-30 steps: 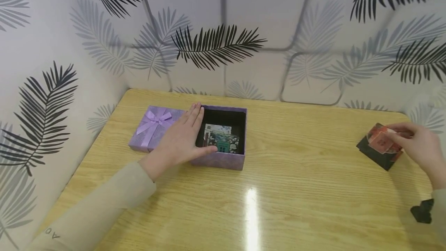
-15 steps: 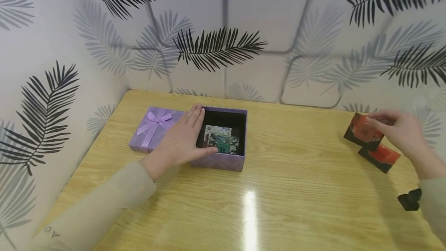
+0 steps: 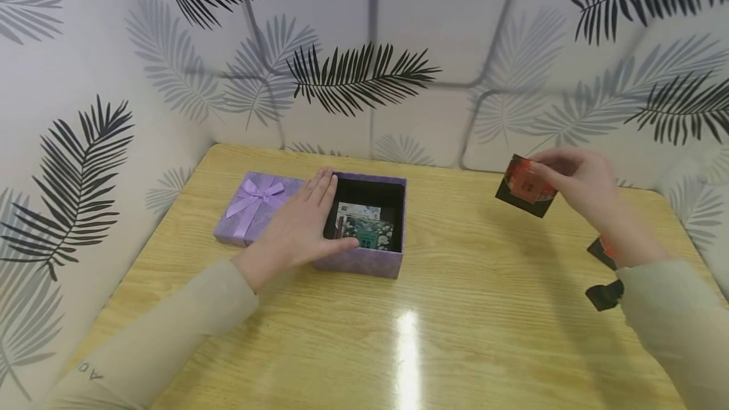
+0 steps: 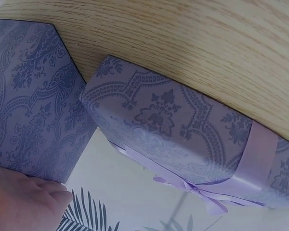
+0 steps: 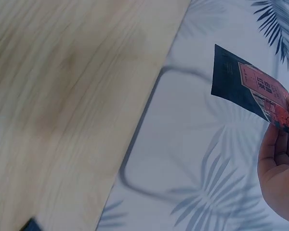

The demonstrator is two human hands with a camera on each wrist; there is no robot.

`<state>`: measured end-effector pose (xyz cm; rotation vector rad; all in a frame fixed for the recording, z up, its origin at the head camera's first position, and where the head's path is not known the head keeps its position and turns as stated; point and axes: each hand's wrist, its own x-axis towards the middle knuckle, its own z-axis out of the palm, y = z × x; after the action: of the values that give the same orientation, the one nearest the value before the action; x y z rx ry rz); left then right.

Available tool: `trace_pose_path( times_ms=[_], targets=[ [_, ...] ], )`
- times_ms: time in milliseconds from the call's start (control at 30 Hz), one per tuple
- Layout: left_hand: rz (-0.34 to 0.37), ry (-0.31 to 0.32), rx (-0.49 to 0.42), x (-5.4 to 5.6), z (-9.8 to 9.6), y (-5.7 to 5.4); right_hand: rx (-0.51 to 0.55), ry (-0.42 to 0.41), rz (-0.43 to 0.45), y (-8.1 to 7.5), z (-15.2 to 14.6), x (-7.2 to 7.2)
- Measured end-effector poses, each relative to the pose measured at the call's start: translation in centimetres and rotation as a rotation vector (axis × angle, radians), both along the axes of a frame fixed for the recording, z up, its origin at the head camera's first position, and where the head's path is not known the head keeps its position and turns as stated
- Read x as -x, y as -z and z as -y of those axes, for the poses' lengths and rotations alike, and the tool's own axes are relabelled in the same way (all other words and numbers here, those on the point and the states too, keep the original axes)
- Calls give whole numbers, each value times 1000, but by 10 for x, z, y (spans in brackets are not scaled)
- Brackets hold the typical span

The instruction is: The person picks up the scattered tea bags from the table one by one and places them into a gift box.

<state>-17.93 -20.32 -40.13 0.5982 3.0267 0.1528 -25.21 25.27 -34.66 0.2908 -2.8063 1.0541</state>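
My left hand (image 3: 296,226) lies with straight fingers along the left edge of an uncovered purple box (image 3: 357,264), thumb over its front rim. Inside the black-lined box are small printed packets (image 3: 367,233) with green and floral pictures. My right hand (image 3: 581,182) pinches a flat, square red-and-black packet (image 3: 526,188) between thumb and fingers, raised above the table. In the right wrist view, the packet (image 5: 250,86) shows a red label with dark characters. Another red-and-black packet (image 3: 602,253) lies on the table, partly hidden behind my right forearm.
The purple lid (image 3: 253,204) with its ribbon bow sits on the table left of the box, close beside it in the left wrist view. A leaf-patterned wall (image 3: 433,119) borders the back of the wooden table (image 3: 455,334). A black device (image 3: 605,296) is at my right wrist.
My right hand has lifted one red-and-black packet off the other and carried it left towards the box. The other packet stays on the table. My left hand has stayed on the box.
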Motion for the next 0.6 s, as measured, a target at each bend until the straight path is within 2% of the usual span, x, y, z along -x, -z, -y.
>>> trace_pose_path(
  times_ms=[167,367,600],
  targets=[
    [-6,5,5,0,0,1,60,-47,-32,-5,39,2],
    [-1,5,2,-1,0,0,180,-148,-55,-9,79,3],
    [0,2,6,0,0,1,266,-218,-50,-13,124,1]
  ],
)
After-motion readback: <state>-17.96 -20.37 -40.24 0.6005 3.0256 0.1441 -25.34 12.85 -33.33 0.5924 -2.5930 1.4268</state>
